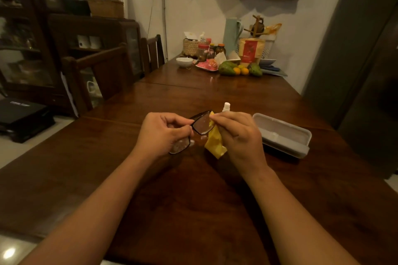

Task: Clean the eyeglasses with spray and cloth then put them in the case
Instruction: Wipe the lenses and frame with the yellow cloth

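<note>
Dark-framed eyeglasses [199,125] hang above the wooden table [193,200], gripped at the bridge by my left hand [163,131]. My right hand [239,133] pinches a yellow cloth [214,142] against the edge of the far lens, and the rest of the cloth hangs down below. A small white spray bottle [226,107] stands just behind my right hand, mostly hidden by it. An open grey glasses case [284,133] lies on the table to the right of my right hand.
At the table's far end stand jars, a white bowl [184,62], a pink dish, green and orange fruit [239,69], a pale flask and a basket. Wooden chairs [101,71] and a dark cabinet are on the left. A grey door is on the right.
</note>
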